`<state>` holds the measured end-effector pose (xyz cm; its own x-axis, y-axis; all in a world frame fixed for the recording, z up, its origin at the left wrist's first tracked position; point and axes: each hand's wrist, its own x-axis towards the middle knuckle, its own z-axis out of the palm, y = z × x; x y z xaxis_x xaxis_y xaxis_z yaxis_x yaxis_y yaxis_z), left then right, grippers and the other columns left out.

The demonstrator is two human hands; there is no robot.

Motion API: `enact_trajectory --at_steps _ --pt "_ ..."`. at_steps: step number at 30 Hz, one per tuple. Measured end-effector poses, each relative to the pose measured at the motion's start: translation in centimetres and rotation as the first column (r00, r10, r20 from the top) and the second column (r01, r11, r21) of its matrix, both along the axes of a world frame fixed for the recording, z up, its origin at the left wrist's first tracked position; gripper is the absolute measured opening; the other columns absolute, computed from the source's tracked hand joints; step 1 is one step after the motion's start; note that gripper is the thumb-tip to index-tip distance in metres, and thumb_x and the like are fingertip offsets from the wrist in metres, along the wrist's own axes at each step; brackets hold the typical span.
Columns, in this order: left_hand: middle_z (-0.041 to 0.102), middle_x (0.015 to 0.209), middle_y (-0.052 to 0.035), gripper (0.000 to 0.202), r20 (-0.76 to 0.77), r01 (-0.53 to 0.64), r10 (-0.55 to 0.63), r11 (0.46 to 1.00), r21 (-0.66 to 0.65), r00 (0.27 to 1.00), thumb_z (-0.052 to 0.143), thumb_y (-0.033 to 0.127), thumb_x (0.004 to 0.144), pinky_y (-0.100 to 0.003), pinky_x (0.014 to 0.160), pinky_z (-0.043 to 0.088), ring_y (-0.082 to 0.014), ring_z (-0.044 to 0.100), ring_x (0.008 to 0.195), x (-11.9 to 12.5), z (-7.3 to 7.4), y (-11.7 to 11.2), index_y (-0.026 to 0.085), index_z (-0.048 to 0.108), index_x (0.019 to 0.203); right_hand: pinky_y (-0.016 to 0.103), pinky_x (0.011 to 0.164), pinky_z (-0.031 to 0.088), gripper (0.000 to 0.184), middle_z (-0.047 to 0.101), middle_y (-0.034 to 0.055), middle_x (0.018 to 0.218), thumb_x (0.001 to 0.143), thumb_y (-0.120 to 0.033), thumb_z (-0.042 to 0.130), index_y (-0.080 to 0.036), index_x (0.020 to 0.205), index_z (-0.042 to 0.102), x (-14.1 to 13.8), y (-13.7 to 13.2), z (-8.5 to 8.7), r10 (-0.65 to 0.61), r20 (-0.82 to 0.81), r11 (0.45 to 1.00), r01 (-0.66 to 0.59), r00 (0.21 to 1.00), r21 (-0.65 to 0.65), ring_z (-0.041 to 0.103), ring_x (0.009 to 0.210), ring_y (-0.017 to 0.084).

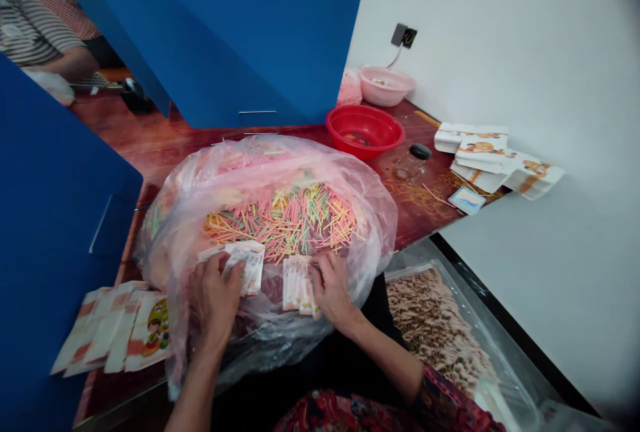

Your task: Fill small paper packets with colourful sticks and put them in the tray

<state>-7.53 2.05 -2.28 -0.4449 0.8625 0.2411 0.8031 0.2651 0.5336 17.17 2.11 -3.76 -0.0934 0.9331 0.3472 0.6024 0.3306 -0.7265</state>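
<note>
Under my left hand (pixel 216 289) lies a fanned stack of small white printed packets (pixel 254 265); my fingers and thumb are closed on it. My right hand (pixel 334 291) has its fingers bent round the edge of a second row of small printed packets (pixel 296 282). Both lots rest at the near side of a large clear plastic bag (pixel 373 212), spread open on the table. Inside the bag, just beyond my hands, is a heap of thin coloured sticks (pixel 285 219) in pink, yellow and green. My fingertips are partly hidden by the packets.
A red basin (pixel 365 129) and a pink basin (pixel 387 85) stand behind the bag. To the right are a jar with a black lid (pixel 414 160), rubber bands (pixel 417 195) and banded printed stacks (pixel 483 149). More stacks (pixel 117 329) lie left. Blue partitions (pixel 225 32) border the table; another person's arm (pixel 75 64) shows beyond.
</note>
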Motion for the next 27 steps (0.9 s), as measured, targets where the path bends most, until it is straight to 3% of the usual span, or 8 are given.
enact_trajectory --at_steps 6,10,13,15,20,22,27 --pt "0.070 0.089 -0.0034 0.032 0.345 -0.113 0.088 0.992 0.053 0.934 0.066 0.051 0.080 -0.034 0.074 0.048 -0.0233 0.062 0.081 -0.8 -0.1 0.3 0.023 0.066 0.093 0.041 0.091 0.043 0.012 0.062 0.0082 0.107 0.095 -0.020 0.057 -0.021 0.104 0.065 1.2 1.0 0.3 0.005 0.085 1.000 -0.006 0.996 0.018 0.057 0.101 0.025" --pt "0.069 0.089 -0.0012 0.029 0.339 -0.123 0.091 0.990 0.073 0.936 0.069 0.048 0.078 -0.032 0.072 0.047 -0.0225 0.063 0.082 -1.2 0.5 0.0 0.024 0.066 0.094 0.041 0.092 0.044 0.019 0.062 0.0095 0.107 0.097 -0.018 0.051 -0.021 0.108 0.067 3.7 3.5 0.9 -0.024 0.202 0.999 0.029 0.979 -0.021 0.056 0.102 0.026" --pt "0.066 0.089 -0.0005 0.027 0.328 -0.094 0.062 0.992 0.084 0.943 0.068 0.046 0.078 -0.033 0.074 0.047 -0.0221 0.062 0.082 -1.5 0.6 0.0 0.025 0.063 0.093 0.045 0.094 0.043 0.034 0.060 0.0147 0.113 0.089 -0.012 0.054 -0.018 0.120 0.068 6.3 5.9 2.1 -0.047 0.465 0.997 0.071 0.884 -0.035 0.054 0.105 0.031" --pt "0.065 0.089 -0.0019 0.025 0.295 -0.079 0.047 0.992 0.097 0.954 0.066 0.047 0.078 -0.035 0.078 0.047 -0.0237 0.061 0.086 -1.5 0.5 0.0 0.024 0.062 0.090 0.046 0.094 0.042 0.050 0.057 0.0172 0.122 0.082 -0.008 0.057 -0.019 0.130 0.066 7.8 7.2 3.1 0.017 0.615 0.998 0.022 0.788 -0.056 0.052 0.109 0.033" --pt "0.065 0.092 -0.0055 0.026 0.202 -0.101 0.070 0.984 0.147 0.977 0.064 0.049 0.077 -0.040 0.088 0.049 -0.0267 0.060 0.092 -1.3 0.4 0.2 0.023 0.061 0.084 0.043 0.093 0.041 0.079 0.051 0.0157 0.137 0.075 -0.003 0.057 -0.030 0.148 0.053 9.1 9.0 4.2 0.221 0.733 0.975 -0.174 0.643 -0.141 0.052 0.113 0.032" --pt "0.065 0.090 -0.0056 0.028 0.204 -0.107 0.073 0.981 0.160 0.976 0.064 0.050 0.077 -0.040 0.086 0.049 -0.0262 0.059 0.089 -1.2 0.6 0.2 0.023 0.062 0.083 0.044 0.095 0.040 0.074 0.051 0.0150 0.139 0.077 -0.004 0.057 -0.032 0.145 0.057 8.8 9.8 4.1 0.247 0.742 0.966 -0.218 0.623 -0.139 0.051 0.116 0.033" --pt "0.065 0.081 -0.0018 0.032 0.357 -0.148 0.091 0.980 0.136 0.930 0.068 0.052 0.075 -0.034 0.070 0.047 -0.0205 0.058 0.072 -0.8 1.6 0.1 0.022 0.066 0.083 0.051 0.102 0.039 0.038 0.053 0.0162 0.141 0.083 -0.008 0.060 -0.024 0.115 0.072 8.4 11.8 3.8 0.323 0.698 0.919 -0.388 0.639 -0.069 0.051 0.120 0.035"
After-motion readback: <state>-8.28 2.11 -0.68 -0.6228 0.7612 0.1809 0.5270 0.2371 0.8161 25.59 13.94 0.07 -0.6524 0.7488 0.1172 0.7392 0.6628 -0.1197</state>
